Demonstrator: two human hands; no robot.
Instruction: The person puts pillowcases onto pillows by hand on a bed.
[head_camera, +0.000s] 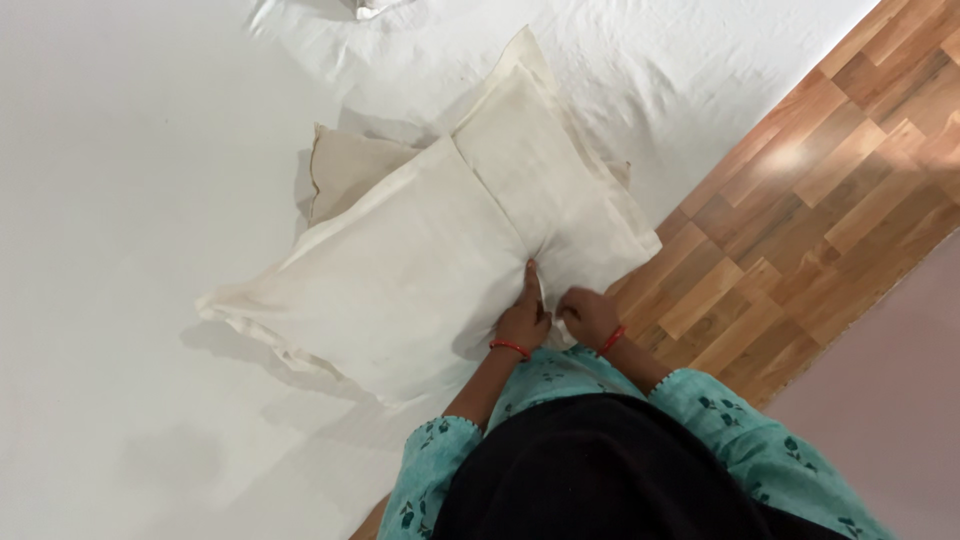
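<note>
A large cream pillow (400, 270) in a white case lies on the white bed sheet (120, 200) near the bed's edge. My left hand (522, 318) pinches the case's opening flap at the pillow's near edge. My right hand (588, 315) grips the same edge just to the right, fingers curled into the fabric. Both wrists wear red bangles. A second, beige pillow (350, 170) lies under and behind the cream one, only its corner showing.
Wooden plank floor (820, 200) runs along the bed's right side. A pinkish-grey surface (890, 400) fills the lower right corner. A crumpled bit of white cloth (370, 8) lies at the top edge.
</note>
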